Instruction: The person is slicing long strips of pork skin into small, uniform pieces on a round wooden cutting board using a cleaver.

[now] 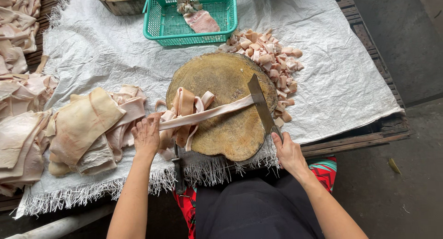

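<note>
A pale pink strip of pork skin (203,114) lies across the yellow-brown round wooden chopping block (221,105) at the frame's centre, under a dark grey cleaver (260,105). Pinkish-white cut pieces (272,59) heap at upper right beside a teal plastic basket (157,22) (mesh-patterned), all on a white woven sheet (337,73). Cream and pink skin slabs (87,128) fill the left.

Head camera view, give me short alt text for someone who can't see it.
A person's right hand holds a cleaver against a long strip of raw pork skin on a round wooden chopping block, while the left hand pins the strip's other end. Cut pieces lie beyond the block, near a green basket.
</note>
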